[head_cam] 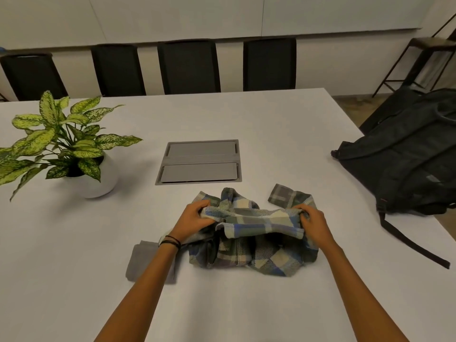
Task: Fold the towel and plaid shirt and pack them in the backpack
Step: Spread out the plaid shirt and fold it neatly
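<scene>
A green, blue and cream plaid shirt [256, 233] lies bunched on the white table in front of me. My left hand [191, 219] grips its upper edge on the left, and my right hand [313, 222] grips the same edge on the right, so the cloth stretches between them. One cuffed sleeve sticks out behind my right hand. A folded grey towel [142, 261] lies flat to the left of the shirt, partly under my left forearm. The dark backpack [404, 156] lies on the table's right edge, one strap trailing toward me.
A potted plant [74, 149] in a white pot stands at the left. A grey cable hatch [199, 162] is set into the table just beyond the shirt. Several black chairs [188, 66] line the far side, and a stool [424, 60] stands at the back right.
</scene>
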### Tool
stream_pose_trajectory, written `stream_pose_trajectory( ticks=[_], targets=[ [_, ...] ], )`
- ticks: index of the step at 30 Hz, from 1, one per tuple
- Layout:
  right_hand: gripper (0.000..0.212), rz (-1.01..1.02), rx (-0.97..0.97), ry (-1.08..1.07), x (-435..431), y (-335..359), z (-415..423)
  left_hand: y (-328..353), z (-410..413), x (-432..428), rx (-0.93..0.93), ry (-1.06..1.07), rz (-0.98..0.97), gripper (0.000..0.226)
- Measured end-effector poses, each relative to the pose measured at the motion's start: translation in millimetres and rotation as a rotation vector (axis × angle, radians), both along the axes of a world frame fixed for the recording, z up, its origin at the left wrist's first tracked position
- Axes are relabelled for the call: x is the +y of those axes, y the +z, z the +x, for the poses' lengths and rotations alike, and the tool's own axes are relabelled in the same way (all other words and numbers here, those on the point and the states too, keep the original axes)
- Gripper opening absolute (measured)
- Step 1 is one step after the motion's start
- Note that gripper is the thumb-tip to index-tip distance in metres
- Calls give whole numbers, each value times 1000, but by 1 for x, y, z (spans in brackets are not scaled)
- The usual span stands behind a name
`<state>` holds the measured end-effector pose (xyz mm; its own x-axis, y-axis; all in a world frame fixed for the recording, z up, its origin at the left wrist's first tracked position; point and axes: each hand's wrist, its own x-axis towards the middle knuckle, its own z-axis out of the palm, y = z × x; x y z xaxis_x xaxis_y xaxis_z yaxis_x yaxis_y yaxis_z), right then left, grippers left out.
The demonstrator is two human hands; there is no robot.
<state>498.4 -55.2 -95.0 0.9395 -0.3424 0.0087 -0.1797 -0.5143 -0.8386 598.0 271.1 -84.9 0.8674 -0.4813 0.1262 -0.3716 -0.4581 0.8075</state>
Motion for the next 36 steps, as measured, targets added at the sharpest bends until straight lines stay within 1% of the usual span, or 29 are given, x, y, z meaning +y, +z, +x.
stream_pose_trajectory(
  ticks=[2,6,7,9,10,12,15,18,20,22,24,25,26,27,28,29,31,33,34,35,36],
  targets=[
    [20,-16,-19,-26,-7,5,-2,12,3,-1,-76,-44,63,38],
    [23,-74,-19,-24,-17,14,-4,36,14,-1,-255,-99,333,46],
    [24,-89,-15,-14,-17,15,-4,38,19,-1,-277,-110,411,42],
    [26,-126,7,3,-18,15,-6,37,26,2,-259,-127,527,25],
    [26,-156,38,11,-19,14,-6,36,29,6,-227,-129,554,21],
    [26,-228,151,58,-23,13,-7,30,34,15,-158,-110,585,22],
    [27,-284,369,184,-24,20,-6,21,33,21,-186,-35,733,27],
    [27,-334,457,222,-28,26,-2,17,29,18,-226,37,814,26],
    [25,-364,499,248,-31,30,2,17,29,16,-152,33,870,26],
    [23,-368,567,298,-34,36,8,19,32,17,37,-66,958,28],
    [21,-353,676,365,-35,44,10,22,34,18,219,-194,1042,28],
    [19,-349,725,386,-34,47,10,23,35,19,241,-215,1064,27],
    [18,-359,759,392,-33,49,11,25,36,19,216,-199,1071,26],
    [19,-388,764,375,-33,49,14,27,38,19,152,-149,1071,26],
    [22,-448,730,326,-32,49,16,28,40,19,75,-73,1071,27],
    [25,-529,683,251,-32,47,19,28,42,18,46,16,1066,29],
    [31,-612,630,112,-29,44,23,34,44,13,123,131,1084,35],
    [30,-590,652,73,-25,45,27,38,47,8,223,147,1119,39],
    [28,-576,674,67,-23,46,29,39,49,5,256,139,1106,36],
    [25,-571,695,53,-22,48,30,41,50,2,297,125,1060,31],
    [24,-571,713,37,-20,50,31,42,52,0,356,111,967,27]
  ],
)
